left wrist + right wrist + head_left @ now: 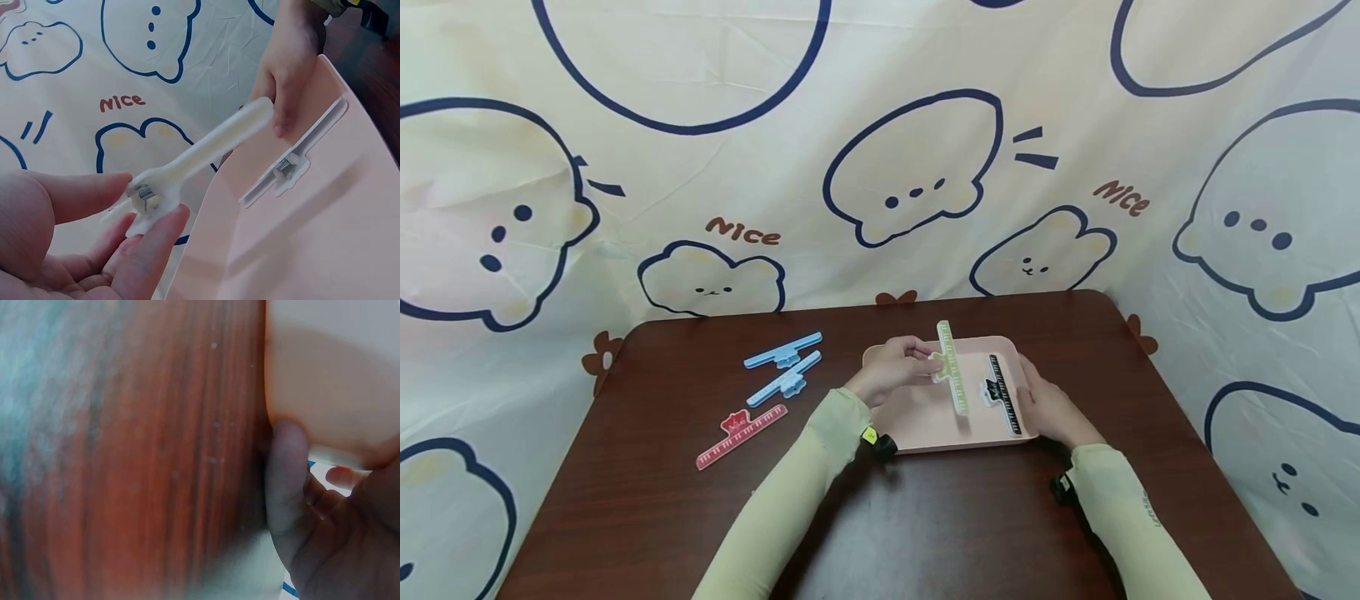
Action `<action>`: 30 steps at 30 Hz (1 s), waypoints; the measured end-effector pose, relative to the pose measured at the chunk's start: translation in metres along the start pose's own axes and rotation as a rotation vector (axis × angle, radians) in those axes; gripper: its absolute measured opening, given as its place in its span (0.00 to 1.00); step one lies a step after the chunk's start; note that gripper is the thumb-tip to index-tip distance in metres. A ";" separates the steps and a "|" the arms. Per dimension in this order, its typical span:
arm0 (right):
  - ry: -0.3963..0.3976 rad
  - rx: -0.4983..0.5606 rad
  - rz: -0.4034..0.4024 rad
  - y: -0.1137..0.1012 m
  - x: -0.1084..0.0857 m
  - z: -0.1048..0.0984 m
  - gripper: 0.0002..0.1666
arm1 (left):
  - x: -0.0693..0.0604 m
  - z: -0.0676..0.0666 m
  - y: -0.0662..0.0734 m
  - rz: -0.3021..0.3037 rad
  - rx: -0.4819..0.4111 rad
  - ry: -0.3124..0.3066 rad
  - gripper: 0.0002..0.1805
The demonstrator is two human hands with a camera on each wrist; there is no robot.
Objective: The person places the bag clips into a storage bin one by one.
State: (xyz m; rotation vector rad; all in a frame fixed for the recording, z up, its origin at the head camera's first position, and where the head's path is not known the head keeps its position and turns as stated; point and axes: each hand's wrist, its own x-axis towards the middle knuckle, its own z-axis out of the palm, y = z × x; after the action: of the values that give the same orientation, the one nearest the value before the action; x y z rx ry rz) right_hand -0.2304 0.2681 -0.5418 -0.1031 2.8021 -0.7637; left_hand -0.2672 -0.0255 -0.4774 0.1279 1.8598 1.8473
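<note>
My left hand pinches a pale green ruler clip by its handle, between thumb and fingers. The clip is lifted above a pink tray, and its white underside and metal spring face the left wrist view. Inside the tray, toward its right side, lies a black and white ruler clip. At the tray's right edge my right hand grips the rim, its thumb against the edge; some of its fingers are hidden in the head view.
Two blue ruler clips lie left of the tray, with a red ruler clip nearer the front. All are on a dark brown wooden table. A cartoon-printed cloth stands behind the table and along its sides.
</note>
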 end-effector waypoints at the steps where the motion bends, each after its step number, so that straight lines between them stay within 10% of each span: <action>1: -0.001 0.002 0.001 0.000 0.000 0.000 0.38 | 0.001 0.001 0.000 0.002 -0.001 -0.001 0.17; 30: 0.013 0.024 -0.003 -0.001 -0.002 -0.001 0.38 | 0.023 0.020 -0.017 -0.030 0.089 -0.030 0.15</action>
State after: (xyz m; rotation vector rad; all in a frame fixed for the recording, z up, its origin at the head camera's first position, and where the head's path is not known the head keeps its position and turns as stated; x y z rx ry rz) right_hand -0.2284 0.2678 -0.5402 -0.0989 2.8050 -0.8019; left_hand -0.2734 0.0012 -0.4990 0.1575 1.9132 1.7344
